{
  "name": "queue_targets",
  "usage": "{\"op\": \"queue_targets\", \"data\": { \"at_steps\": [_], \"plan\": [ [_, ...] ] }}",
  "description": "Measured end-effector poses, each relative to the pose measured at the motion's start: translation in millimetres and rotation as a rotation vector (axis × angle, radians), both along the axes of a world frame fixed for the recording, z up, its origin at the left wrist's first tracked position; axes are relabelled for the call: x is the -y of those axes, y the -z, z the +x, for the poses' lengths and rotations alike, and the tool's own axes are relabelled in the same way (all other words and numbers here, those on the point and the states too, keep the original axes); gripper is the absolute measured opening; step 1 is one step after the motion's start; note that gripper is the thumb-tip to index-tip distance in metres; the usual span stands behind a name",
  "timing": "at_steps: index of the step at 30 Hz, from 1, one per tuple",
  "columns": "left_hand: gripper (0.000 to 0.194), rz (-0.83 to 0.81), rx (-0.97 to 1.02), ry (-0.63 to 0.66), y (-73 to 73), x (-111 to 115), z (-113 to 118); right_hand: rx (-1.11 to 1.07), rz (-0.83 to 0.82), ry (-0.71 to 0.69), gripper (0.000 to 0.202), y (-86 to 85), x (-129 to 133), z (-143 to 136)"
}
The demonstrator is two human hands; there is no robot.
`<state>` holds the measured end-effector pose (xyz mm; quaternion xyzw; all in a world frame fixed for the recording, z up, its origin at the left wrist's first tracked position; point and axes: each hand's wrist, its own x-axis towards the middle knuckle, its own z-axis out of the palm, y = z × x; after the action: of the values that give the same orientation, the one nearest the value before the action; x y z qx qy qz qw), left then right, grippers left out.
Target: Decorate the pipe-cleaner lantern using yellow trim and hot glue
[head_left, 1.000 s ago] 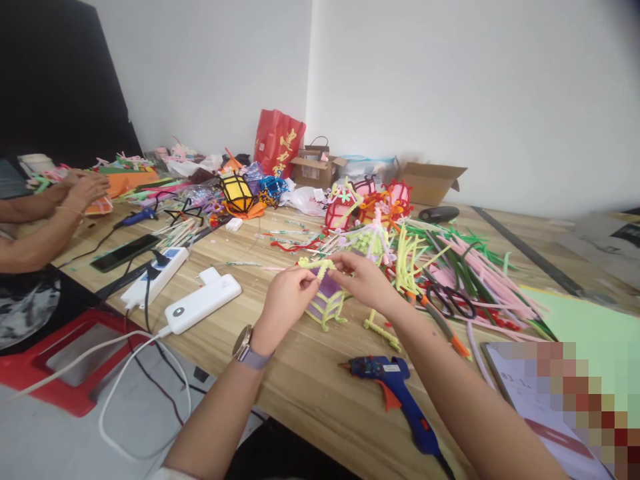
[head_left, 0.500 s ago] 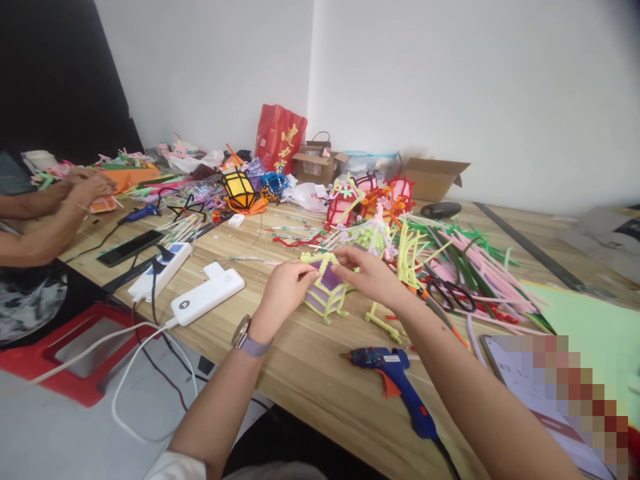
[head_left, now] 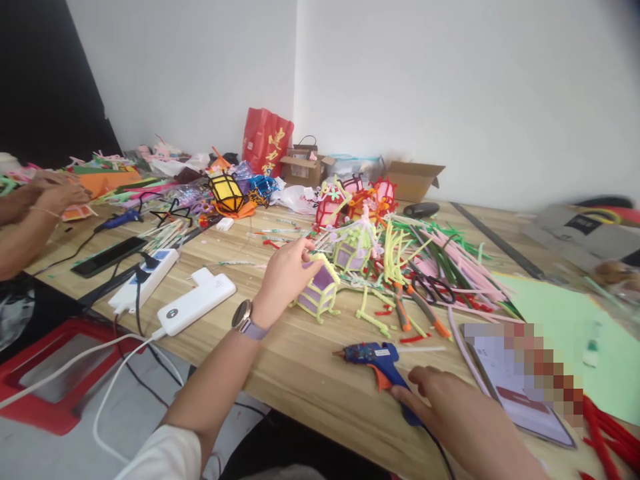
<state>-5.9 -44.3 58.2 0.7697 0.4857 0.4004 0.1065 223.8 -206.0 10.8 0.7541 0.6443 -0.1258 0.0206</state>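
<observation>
My left hand (head_left: 285, 270) pinches the upper edge of a small purple lantern (head_left: 316, 291) framed in yellow-green pipe cleaner. The lantern stands on the wooden table, its upper left part hidden by my fingers. My right hand (head_left: 445, 397) is over the handle of a blue hot glue gun (head_left: 383, 360) with an orange trigger. Thumb and fingers are apart, the thumb lying across the handle; a firm grip does not show. The glue gun lies on its side, nozzle to the left, with a pale glue stick (head_left: 423, 349) at its back.
Pliers with orange-grey handles (head_left: 430, 312), black scissors (head_left: 434, 289) and loose pipe cleaners (head_left: 463, 267) lie to the right. A phone (head_left: 515, 393) is beside my right hand. On the left are a white power bank (head_left: 197, 303), a power strip (head_left: 145, 280) and a co-worker's hands (head_left: 55, 193).
My right hand has left the lantern and moved down and right to the glue gun. My left hand stays on the lantern. The view has shifted slightly right.
</observation>
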Motion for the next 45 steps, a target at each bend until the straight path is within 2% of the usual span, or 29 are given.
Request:
{"op": "queue_targets", "data": {
  "at_steps": [3, 5, 10, 14, 17, 21, 24, 28, 31, 37, 42, 45],
  "plan": [
    [0.025, 0.008, -0.022, 0.006, 1.6, -1, 1, -0.143, 0.035, 0.063, 0.032, 23.1, 3, 0],
    [0.024, 0.008, -0.02, 0.012, 3.3, -2, 2, -0.248, 0.097, 0.069, 0.037, 32.5, 0, 1],
    [0.017, 0.019, -0.023, 0.012, 10.0, -7, 4, -0.41, 0.208, 0.107, 0.04, 38.7, 0, 4],
    [0.018, 0.007, -0.009, 0.008, 13.5, -8, 4, -0.558, 0.319, 0.216, 0.033, 32.9, 10, 2],
    [0.02, -0.018, 0.015, 0.024, 13.7, -7, 2, -0.841, 0.364, 0.288, 0.031, 25.1, 13, -1],
    [0.02, -0.035, 0.048, 0.047, 12.7, -6, -1, -1.283, 0.394, 0.281, 0.034, 8.0, -1, -11],
    [0.019, -0.05, 0.069, 0.068, 12.3, -5, -3, -1.406, 0.396, 0.242, 0.035, -11.2, -19, -25],
    [0.017, -0.065, 0.092, 0.102, 12.3, -4, -5, -1.38, 0.467, 0.256, 0.038, -35.5, -44, -46],
    [0.017, -0.062, 0.084, 0.105, 11.9, -2, -6, -1.331, 0.503, 0.26, 0.039, -43.7, -57, -55],
    [0.018, -0.135, 0.1, 0.107, 8.1, 1, -8, -1.11, 0.486, 0.195, 0.042, -36.9, -70, -59],
    [0.035, -0.204, 0.155, 0.083, 5.9, 2, -8, -0.858, 0.482, 0.181, 0.042, -32.5, -71, -66],
    [0.036, -0.21, 0.152, 0.076, 5.6, 2, -8, -0.757, 0.49, 0.189, 0.043, -33.5, -71, -71]
  ]
}}
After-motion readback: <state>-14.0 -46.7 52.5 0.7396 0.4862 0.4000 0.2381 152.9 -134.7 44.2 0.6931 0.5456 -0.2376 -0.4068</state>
